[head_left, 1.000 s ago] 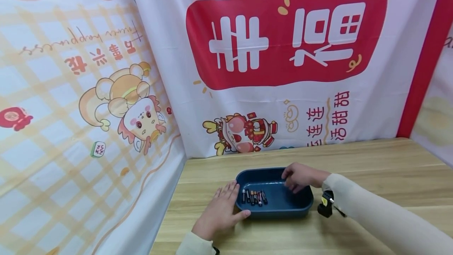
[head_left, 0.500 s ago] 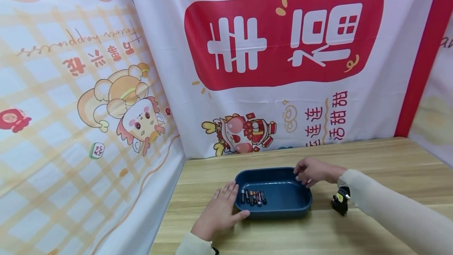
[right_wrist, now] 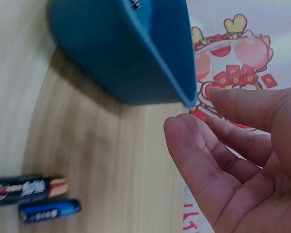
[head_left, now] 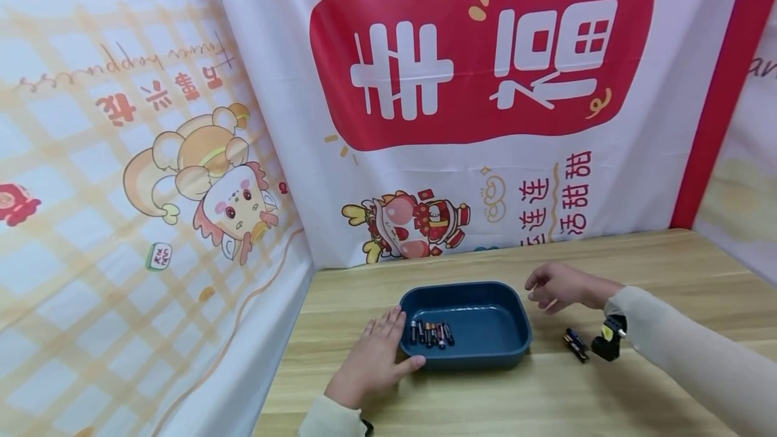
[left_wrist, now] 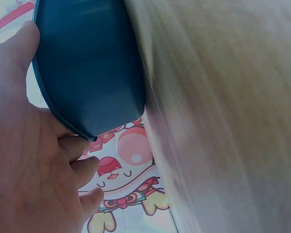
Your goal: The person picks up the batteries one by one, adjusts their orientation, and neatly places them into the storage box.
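Note:
A dark blue rectangular box point(head_left: 485, 361) stands on the table with several batteries point(head_left: 428, 334) lying side by side at its left end. My left hand point(head_left: 371, 360) rests against the box's left side, fingers extended along the end and thumb at the near rim. In the left wrist view, fingers of that hand point(left_wrist: 34, 150) touch the box's edge point(left_wrist: 94, 73). Off the box's right end, my right hand point(head_left: 561, 286) hovers with loosely bent fingers and holds nothing. Below it on the table lie a black and copper battery point(right_wrist: 31, 190) and a blue one point(right_wrist: 49, 211).
A wooden table point(head_left: 485, 403) carries everything. Printed cloth point(head_left: 485, 73) hangs behind it, and a checked cloth point(head_left: 152, 235) borders the left side. A small black device point(head_left: 609, 339) sits on the right wrist.
My right hand has moved right, out of the box and past its right end. The loose batteries by the wrist now show in the head view. My left hand stays at the box.

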{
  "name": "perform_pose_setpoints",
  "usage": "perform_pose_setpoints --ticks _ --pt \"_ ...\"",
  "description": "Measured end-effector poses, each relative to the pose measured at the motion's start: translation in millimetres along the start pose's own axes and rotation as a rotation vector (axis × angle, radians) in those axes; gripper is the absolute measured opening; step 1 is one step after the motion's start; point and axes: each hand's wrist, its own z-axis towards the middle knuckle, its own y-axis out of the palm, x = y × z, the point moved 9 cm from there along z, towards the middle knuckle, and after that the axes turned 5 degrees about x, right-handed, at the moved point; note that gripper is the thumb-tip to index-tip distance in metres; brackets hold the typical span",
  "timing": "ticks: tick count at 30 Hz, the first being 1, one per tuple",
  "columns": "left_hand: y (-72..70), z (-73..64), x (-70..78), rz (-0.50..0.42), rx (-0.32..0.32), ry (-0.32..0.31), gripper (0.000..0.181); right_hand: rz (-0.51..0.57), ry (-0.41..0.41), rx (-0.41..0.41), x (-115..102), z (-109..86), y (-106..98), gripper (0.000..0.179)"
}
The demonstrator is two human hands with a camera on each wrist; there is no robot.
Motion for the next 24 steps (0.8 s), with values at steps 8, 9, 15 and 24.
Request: perform_pose_setpoints --ticks 8,9,15,24 --pt "-4.1 -0.2 0.5 0.006 -0.007 0.000 0.097 -0.011 0.037 0.018 20.7 -11.7 -12.3 0.024" --pt "-4.3 -0.3 0.8 0.005 -0.010 -0.001 0.097 -0.011 0.039 0.017 23.9 -13.4 -14.0 0.024" --pt "-3.2 -0.3 0.8 -0.006 -0.016 -0.006 0.097 0.004 0.074 0.034 41.7 -20.9 -23.5 0.028" --pt "-1.9 -0.5 1.4 -0.002 -0.013 0.004 0.097 0.029 0.065 0.068 61.1 -29.9 -31.5 0.031"
